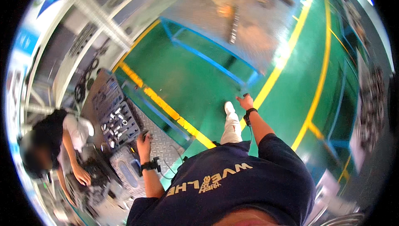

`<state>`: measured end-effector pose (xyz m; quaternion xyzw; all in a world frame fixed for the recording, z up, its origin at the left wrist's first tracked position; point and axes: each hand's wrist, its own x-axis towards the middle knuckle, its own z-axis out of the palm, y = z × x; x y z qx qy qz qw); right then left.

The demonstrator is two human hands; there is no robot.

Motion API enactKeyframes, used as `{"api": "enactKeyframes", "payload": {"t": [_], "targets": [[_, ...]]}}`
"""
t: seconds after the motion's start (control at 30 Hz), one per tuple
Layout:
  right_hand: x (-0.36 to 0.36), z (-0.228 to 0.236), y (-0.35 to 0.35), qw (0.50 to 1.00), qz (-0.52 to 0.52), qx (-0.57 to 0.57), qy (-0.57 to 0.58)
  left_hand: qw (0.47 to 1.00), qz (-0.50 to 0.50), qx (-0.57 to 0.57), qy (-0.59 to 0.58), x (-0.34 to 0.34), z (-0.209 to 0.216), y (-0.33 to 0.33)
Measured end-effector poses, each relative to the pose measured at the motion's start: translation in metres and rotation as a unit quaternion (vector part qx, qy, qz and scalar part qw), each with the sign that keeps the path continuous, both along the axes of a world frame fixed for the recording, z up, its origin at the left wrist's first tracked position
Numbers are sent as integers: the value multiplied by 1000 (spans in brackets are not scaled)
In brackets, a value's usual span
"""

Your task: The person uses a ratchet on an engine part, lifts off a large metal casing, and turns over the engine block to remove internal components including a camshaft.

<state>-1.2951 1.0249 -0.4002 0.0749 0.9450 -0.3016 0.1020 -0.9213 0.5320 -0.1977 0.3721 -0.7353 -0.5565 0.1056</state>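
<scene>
My left hand (144,146) hangs beside the edge of a metal tread-plate bench, loosely bent with its fingers apart. A small dark piece shows at its fingertips; I cannot make out what it is. Nearest to it are a grey tray of shiny metal parts (119,125) and a pale grey plastic case (126,168). Over the green floor, my right hand (246,101) is held out with a finger stretched to the left, and a small dark piece shows on it too. Both wrists wear black straps with cables.
A blue-framed metal table (249,53) stands ahead, bearing blurred parts. At the left a co-worker's hand (81,176) rests near dark parts on the bench (166,138). Yellow lines (166,107) cross the green floor. Racks of parts (370,105) line the right side.
</scene>
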Motion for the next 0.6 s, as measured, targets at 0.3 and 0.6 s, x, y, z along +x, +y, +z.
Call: {"api": "enactKeyframes", "payload": {"t": [0.3, 0.6], "targets": [[-465, 21, -136, 985, 72, 137, -80, 868, 358, -160, -305, 31, 21, 209], [-436, -29, -119, 954, 179, 227, -84, 669, 623, 96, -392, 118, -27, 506]]}}
